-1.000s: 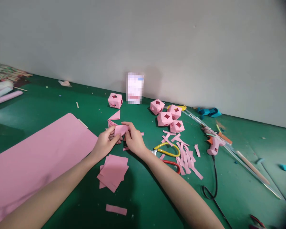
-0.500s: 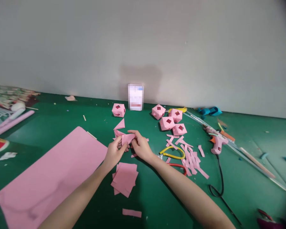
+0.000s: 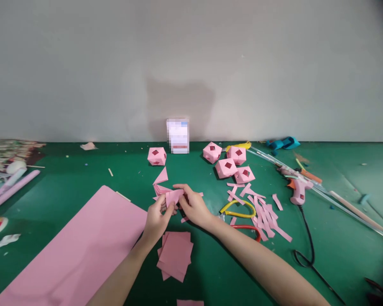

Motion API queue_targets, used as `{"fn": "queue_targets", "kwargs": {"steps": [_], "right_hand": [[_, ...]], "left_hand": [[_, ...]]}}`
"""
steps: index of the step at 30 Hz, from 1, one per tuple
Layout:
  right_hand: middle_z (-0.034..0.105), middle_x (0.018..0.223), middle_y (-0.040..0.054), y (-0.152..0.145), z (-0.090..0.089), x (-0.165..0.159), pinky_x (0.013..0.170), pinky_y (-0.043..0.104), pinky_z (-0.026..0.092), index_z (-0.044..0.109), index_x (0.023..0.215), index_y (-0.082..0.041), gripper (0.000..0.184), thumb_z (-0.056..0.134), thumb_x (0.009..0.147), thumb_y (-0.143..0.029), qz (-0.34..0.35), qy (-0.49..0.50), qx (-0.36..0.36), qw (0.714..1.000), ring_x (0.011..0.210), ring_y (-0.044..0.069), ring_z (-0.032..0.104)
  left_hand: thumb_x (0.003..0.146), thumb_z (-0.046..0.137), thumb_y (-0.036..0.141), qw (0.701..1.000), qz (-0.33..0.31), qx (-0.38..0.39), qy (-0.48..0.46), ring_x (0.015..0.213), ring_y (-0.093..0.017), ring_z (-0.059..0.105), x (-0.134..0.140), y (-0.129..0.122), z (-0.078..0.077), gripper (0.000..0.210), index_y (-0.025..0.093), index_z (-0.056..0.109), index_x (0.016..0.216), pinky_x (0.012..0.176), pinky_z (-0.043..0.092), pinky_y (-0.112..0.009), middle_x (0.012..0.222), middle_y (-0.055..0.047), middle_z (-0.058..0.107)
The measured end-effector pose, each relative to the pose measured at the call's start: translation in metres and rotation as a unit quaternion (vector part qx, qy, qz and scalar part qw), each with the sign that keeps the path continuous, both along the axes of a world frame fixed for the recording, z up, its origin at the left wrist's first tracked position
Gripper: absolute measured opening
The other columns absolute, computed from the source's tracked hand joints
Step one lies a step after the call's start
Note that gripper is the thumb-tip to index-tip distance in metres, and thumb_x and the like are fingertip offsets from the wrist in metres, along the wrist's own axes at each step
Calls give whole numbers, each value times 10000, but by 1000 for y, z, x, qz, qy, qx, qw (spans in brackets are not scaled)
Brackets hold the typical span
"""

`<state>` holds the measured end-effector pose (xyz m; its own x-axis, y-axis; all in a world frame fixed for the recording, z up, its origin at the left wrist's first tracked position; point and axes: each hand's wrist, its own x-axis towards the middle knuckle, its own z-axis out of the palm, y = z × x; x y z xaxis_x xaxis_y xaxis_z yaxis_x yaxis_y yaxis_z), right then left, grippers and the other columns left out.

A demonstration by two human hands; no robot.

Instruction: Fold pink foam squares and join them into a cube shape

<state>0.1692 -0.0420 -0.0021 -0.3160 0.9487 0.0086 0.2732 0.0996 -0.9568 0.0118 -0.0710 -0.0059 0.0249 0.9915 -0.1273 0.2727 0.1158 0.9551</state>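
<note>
Both of my hands hold a small piece of pink paper (image 3: 174, 196). My left hand (image 3: 158, 217) pinches it from the left between thumb and fingers. From the other side, my right hand (image 3: 196, 208) has its fingers closed at the paper's right edge. Folded pink paper pieces (image 3: 161, 177) lie just beyond my left hand. A stack of pink paper squares (image 3: 176, 255) rests nearer to me, below the hands. To the left is a large pink sheet (image 3: 76, 250), partly under my left forearm. Scissors (image 3: 242, 214) with yellow and red handles lie by my right forearm.
Several pink folded paper balls with diamond-shaped holes (image 3: 226, 168) sit toward the wall. Loose pink strips (image 3: 266, 216) are scattered beside the scissors. A pink glue gun (image 3: 301, 190) with a black cord lies to the right. A blurred, lit screen (image 3: 178, 137) leans against the wall.
The camera view has tilted and shifted slightly, so the table's things appear lower. Both hands keep hold of the pink paper, with little change in their grip.
</note>
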Motion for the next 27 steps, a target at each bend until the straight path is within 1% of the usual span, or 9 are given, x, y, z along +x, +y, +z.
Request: {"fn": "queue_targets", "kwargs": {"steps": [3, 6, 10, 13, 16, 19, 21, 27], "right_hand": [[613, 688, -34, -1, 0, 0, 624, 217, 427, 558, 1295, -188, 412, 427, 911, -117, -3, -5, 7, 1000, 622, 120, 591], [618, 699, -31, -1, 2, 1, 622, 216, 426, 565, 1282, -188, 408, 431, 904, -113, -1, 0, 8, 1000, 620, 118, 583], [607, 685, -33, -1, 2, 3, 610, 216, 421, 571, 1276, -185, 415, 422, 898, -103, 4, -3, 14, 1000, 609, 119, 572], [604, 685, -35, 1, 0, 3, 624, 214, 430, 566, 1288, -186, 449, 405, 882, -79, 4, -5, 15, 1000, 638, 122, 594], [603, 666, -41, 3, 0, 2, 599, 204, 417, 575, 1281, -188, 452, 406, 877, -76, 4, -2, 7, 1000, 610, 115, 581], [599, 656, -45, 5, 2, 1, 560, 194, 396, 585, 1269, -190, 440, 410, 880, -84, 1, 9, 1, 1000, 572, 107, 558], [586, 635, -48, 6, 3, 0, 532, 195, 380, 587, 1264, -180, 429, 408, 885, -92, 0, 13, 4, 1000, 544, 109, 544], [591, 641, -48, 10, 0, -1, 568, 199, 402, 605, 1220, -188, 451, 419, 834, -47, -9, -4, 38, 999, 581, 116, 554]], "left_hand": [[895, 593, 386, 1000, 1, -9, 0, 688, -193, 699, 0, -1, 0, 169, 218, 588, 912, 666, 566, -290, 776, -11, 705], [886, 602, 387, 1000, 4, -17, 0, 688, -195, 700, 0, -1, 1, 166, 223, 591, 909, 663, 567, -291, 775, -7, 708], [891, 595, 381, 1000, 3, 1, 10, 679, -181, 692, 1, 0, 4, 161, 220, 593, 898, 660, 560, -278, 745, 0, 694], [886, 595, 377, 1000, 3, 9, 12, 657, -175, 684, 2, 2, 6, 163, 214, 585, 885, 658, 558, -276, 720, 3, 684], [870, 606, 376, 1000, 6, 10, -3, 662, -172, 682, 3, 3, 9, 183, 203, 595, 929, 664, 564, -281, 748, -5, 691], [856, 611, 365, 1000, 15, 12, -8, 631, -164, 671, 4, 5, 11, 215, 187, 605, 975, 646, 561, -280, 730, 0, 680], [851, 607, 349, 1000, 10, 19, -13, 653, -164, 679, 5, 6, 12, 226, 181, 609, 1002, 671, 569, -285, 762, -8, 693], [855, 581, 338, 999, -6, 36, -4, 652, -163, 678, 2, 10, 7, 235, 177, 607, 1024, 649, 570, -280, 769, -12, 692]]}}
